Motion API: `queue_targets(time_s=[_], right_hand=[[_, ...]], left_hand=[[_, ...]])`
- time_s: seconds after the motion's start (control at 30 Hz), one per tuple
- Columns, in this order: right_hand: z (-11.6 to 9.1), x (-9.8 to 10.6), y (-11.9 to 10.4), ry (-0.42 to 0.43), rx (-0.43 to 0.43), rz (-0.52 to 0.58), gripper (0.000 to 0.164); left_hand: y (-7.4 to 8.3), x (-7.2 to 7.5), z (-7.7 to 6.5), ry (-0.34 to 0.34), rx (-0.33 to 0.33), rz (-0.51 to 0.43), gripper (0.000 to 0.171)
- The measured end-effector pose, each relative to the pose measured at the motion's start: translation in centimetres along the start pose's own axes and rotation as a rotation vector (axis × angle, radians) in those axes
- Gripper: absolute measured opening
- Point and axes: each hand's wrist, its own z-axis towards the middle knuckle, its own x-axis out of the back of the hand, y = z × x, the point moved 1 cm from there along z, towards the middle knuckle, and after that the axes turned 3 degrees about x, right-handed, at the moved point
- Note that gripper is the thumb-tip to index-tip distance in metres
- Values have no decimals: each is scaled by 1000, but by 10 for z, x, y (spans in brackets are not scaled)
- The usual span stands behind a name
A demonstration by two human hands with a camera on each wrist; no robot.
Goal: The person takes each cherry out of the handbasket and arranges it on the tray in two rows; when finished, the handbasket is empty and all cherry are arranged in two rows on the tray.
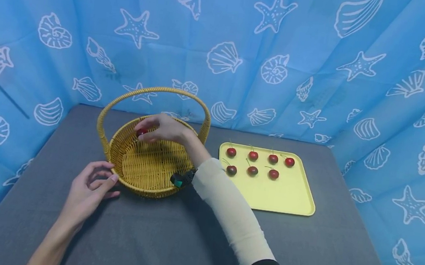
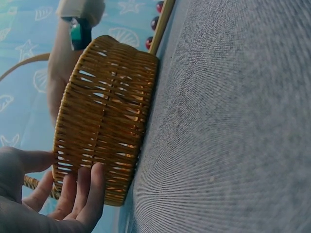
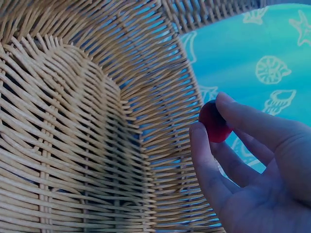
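Note:
A yellow wicker basket [image 1: 158, 161] with a tall arched handle stands on the grey cloth. Inside the rim's far left part, my right hand [image 1: 163, 128] pinches a dark red cherry [image 3: 215, 122] between thumb and fingertips. In the right wrist view the cherry is held above the woven bottom, close to the side wall. My left hand [image 1: 92, 184] holds the basket's near left side, thumb at the rim and fingers against the outer weave [image 2: 99, 116]. Part of the cherry is covered by the fingers.
To the right of the basket lies a pale yellow tray [image 1: 280, 197] with several stemmed cherries [image 1: 253, 155] in two rows. A blue curtain [image 1: 241, 87] printed with shells and starfish hangs behind and beside the table [image 1: 153, 239]. The basket handle [image 1: 158, 89] arches behind the right hand.

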Motion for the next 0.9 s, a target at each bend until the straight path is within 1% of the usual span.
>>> queue_targets(time_s=[0.13, 0.27, 0.4, 0.53, 0.67, 0.77, 0.9], right_hand=[[-9, 2, -9, 6, 52, -35, 39], [-20, 5, -19, -4, 125, -112, 40], [-37, 7, -30, -9, 188, -164, 39], [-57, 7, -39, -13, 221, -168, 38], [-78, 9, -45, -13, 260, -148, 36], [-96, 12, -49, -1, 266, -124, 37], [-122, 19, -51, 45, 249, -116, 38]], left_hand=[[0, 1, 1, -3, 4, -6, 49], [0, 1, 1, -2, 6, -6, 49], [1, 0, 1, 1, 0, 4, 49], [1, 0, 0, 5, -5, 9, 49], [0, 0, 0, 4, -3, 4, 49], [0, 0, 0, -1, 1, -7, 49], [1, 1, 0, -7, 3, -17, 49]])
